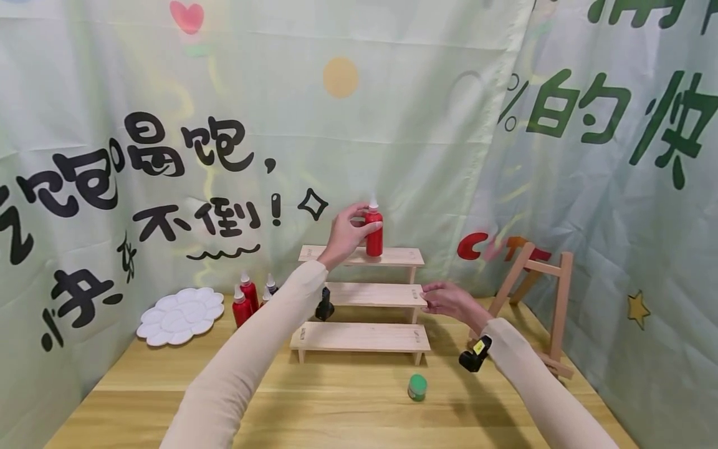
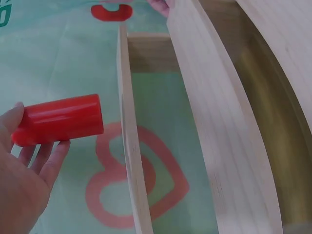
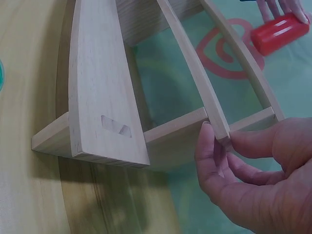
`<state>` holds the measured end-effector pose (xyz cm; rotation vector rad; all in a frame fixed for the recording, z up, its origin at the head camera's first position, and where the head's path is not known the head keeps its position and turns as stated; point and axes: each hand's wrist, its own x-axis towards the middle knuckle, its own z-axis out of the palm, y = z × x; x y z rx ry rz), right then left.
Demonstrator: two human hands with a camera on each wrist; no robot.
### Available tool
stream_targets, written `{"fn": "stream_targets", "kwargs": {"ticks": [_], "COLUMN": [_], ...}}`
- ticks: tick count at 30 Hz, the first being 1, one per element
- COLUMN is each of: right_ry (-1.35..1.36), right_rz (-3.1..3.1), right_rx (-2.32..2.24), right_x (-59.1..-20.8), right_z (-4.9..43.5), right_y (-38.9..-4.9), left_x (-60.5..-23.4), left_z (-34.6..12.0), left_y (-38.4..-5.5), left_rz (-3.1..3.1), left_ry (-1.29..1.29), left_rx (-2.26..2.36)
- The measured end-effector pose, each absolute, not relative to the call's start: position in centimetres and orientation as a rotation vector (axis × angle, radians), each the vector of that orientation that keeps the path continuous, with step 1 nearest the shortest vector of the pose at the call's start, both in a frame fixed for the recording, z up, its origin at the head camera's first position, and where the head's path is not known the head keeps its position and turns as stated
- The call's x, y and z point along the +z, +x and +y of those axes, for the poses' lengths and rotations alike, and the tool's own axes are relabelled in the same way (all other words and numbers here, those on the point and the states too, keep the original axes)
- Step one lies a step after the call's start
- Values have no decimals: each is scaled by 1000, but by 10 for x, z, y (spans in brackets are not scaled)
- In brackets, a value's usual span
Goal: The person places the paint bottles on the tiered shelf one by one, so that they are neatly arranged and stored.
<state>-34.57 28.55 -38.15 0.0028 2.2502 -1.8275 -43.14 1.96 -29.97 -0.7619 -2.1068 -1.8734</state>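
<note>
My left hand [image 1: 343, 236] grips a red squeeze bottle [image 1: 374, 237] with a white nozzle, upright over the top tier of a three-tier wooden stand [image 1: 359, 337]. In the left wrist view, a gap shows between the base of the bottle [image 2: 68, 119] and the top tier's edge [image 2: 127, 136]. At the stand's right side, my right hand [image 1: 451, 302] pinches the end of the middle tier. The right wrist view shows the thumb and fingers of that hand [image 3: 258, 180] on either side of the board's corner.
Several bottles [image 1: 242, 308], some red, stand left of the stand, partly behind my left sleeve. A white flower-shaped palette [image 1: 181, 317] lies farther left. One small green-lidded jar [image 1: 417, 387] sits in front. To the right is a wooden easel [image 1: 561, 305]. Printed cloth [image 1: 404, 93] hangs behind.
</note>
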Motion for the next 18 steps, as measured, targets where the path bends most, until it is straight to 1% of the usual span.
{"fn": "stream_targets", "kwargs": {"ticks": [4, 11, 18], "right_ry": [15, 6, 20], "right_rz": [2239, 2219, 2241], "right_rx": [-1833, -1860, -1833], "right_x": [-382, -381, -383], "right_z": [286, 283, 287], "right_y": [-346, -348, -345], "left_x": [-303, -314, -317], "left_z": [35, 46, 52], "left_y": [-433, -439, -434], "left_rz": [-2103, -2149, -2141], "left_ry": [-748, -769, -740], "left_rx": [-1860, -1824, -1798]}}
